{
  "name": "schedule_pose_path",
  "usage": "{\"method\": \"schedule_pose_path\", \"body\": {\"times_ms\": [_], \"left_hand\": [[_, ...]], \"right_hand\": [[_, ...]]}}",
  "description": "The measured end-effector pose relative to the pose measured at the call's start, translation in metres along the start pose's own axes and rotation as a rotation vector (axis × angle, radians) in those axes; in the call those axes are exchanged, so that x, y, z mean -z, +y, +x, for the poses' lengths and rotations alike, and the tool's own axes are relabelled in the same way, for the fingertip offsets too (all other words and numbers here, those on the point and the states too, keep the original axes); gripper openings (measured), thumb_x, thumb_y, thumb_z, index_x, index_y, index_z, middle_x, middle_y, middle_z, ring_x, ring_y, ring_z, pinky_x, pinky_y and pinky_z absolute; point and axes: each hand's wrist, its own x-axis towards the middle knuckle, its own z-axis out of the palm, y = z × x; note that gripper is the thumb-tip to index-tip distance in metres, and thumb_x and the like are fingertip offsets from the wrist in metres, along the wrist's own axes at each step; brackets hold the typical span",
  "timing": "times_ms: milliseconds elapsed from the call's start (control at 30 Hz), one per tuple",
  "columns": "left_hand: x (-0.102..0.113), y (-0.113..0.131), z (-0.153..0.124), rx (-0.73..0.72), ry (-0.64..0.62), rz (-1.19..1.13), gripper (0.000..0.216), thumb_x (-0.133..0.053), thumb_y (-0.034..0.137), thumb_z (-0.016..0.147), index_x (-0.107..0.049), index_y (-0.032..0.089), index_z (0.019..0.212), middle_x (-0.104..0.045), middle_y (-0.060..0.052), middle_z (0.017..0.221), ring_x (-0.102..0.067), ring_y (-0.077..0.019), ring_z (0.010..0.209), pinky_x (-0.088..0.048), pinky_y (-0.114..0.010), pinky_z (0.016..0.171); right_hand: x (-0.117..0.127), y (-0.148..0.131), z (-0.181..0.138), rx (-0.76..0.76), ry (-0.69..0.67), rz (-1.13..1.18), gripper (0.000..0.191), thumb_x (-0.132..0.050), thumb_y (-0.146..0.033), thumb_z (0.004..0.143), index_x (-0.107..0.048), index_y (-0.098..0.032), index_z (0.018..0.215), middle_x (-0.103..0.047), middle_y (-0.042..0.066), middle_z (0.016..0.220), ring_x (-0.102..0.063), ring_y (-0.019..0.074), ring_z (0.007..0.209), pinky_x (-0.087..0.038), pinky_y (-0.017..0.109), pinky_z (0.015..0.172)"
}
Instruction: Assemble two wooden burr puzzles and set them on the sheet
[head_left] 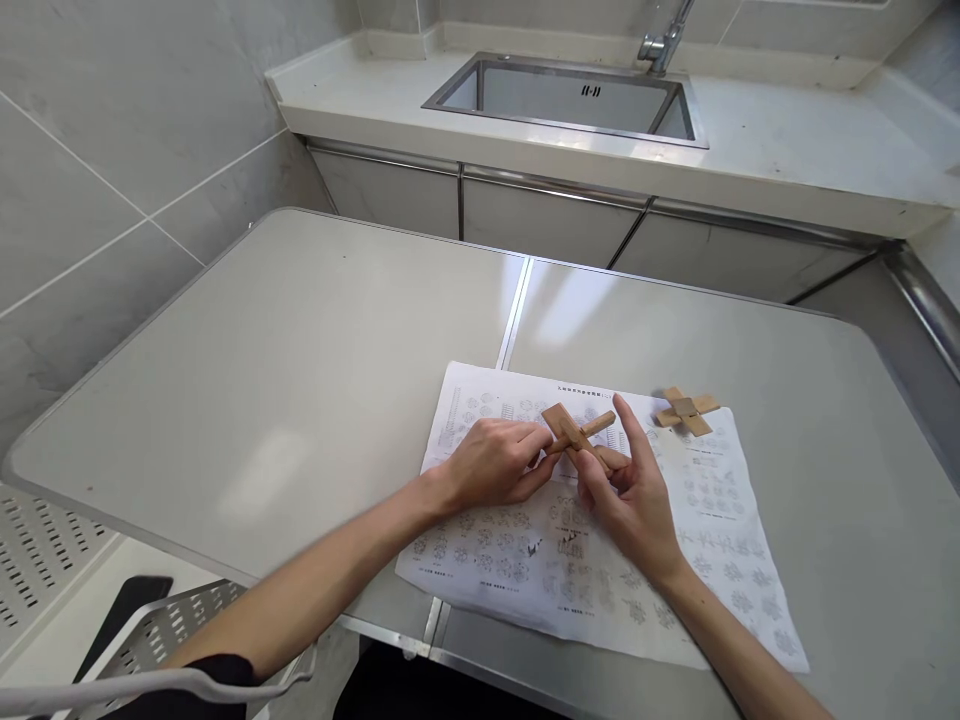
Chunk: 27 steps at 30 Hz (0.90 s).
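Both hands hold a wooden interlocking puzzle [571, 434] made of crossed sticks, raised above a printed sheet. My left hand [504, 460] pinches the end of one stick from the left. From the right, my right hand [634, 490] grips the lower end between thumb and curled fingers, with the index finger stretched upward. Beneath them lies the white instruction sheet [510, 570], covered in small puzzle drawings and fine print. A second wooden cross-shaped puzzle [684, 408] rests by the sheet's upper right edge, apart from my hands.
The folding table [315, 330] has a metal seam down its middle. Behind it stands a counter [780, 130] with a sink [555, 92] and a faucet [660, 48]. A perforated chair [169, 625] and a black phone-like object [124, 620] are at the lower left.
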Motion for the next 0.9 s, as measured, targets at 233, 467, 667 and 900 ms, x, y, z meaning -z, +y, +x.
{"method": "schedule_pose_path", "body": {"times_ms": [233,467,667,900], "left_hand": [[-0.0030,0.0012,-0.0007,-0.015,0.055,0.016,0.025,-0.057,0.020,0.097,-0.051,0.021,0.072,-0.063,0.004,0.062,-0.058,-0.0128,0.053,-0.044,-0.028,0.054],[-0.0032,0.0007,-0.0006,-0.001,0.053,-0.001,0.025,-0.057,0.019,0.093,-0.049,0.021,0.069,-0.063,0.004,0.060,-0.057,-0.0119,0.051,-0.041,-0.027,0.052],[-0.0039,0.0010,-0.0018,0.006,0.045,0.015,0.025,-0.057,0.021,0.093,-0.051,0.021,0.069,-0.063,0.004,0.059,-0.057,-0.0121,0.051,-0.041,-0.027,0.053],[-0.0018,0.0015,-0.0002,0.009,0.052,0.002,0.023,-0.057,0.020,0.093,-0.051,0.021,0.070,-0.064,0.004,0.061,-0.058,-0.0123,0.052,-0.043,-0.027,0.052]], "right_hand": [[-0.0018,0.0011,-0.0028,0.004,0.047,-0.050,0.072,-0.063,-0.037,0.103,-0.034,-0.023,0.167,-0.049,-0.010,0.059,-0.048,0.0153,0.052,-0.045,0.028,0.053],[0.0017,-0.0065,0.0027,-0.040,0.060,0.007,0.077,-0.065,-0.039,0.102,-0.030,-0.025,0.169,-0.050,-0.010,0.057,-0.049,0.0153,0.049,-0.048,0.028,0.050],[0.0030,-0.0036,0.0031,-0.047,0.033,0.032,0.072,-0.064,-0.040,0.103,-0.035,-0.023,0.167,-0.053,-0.009,0.057,-0.050,0.0153,0.049,-0.049,0.028,0.049],[0.0041,0.0004,0.0051,-0.047,0.024,0.058,0.066,-0.063,-0.044,0.104,-0.041,-0.021,0.162,-0.054,-0.009,0.055,-0.051,0.0160,0.048,-0.049,0.028,0.049]]}}
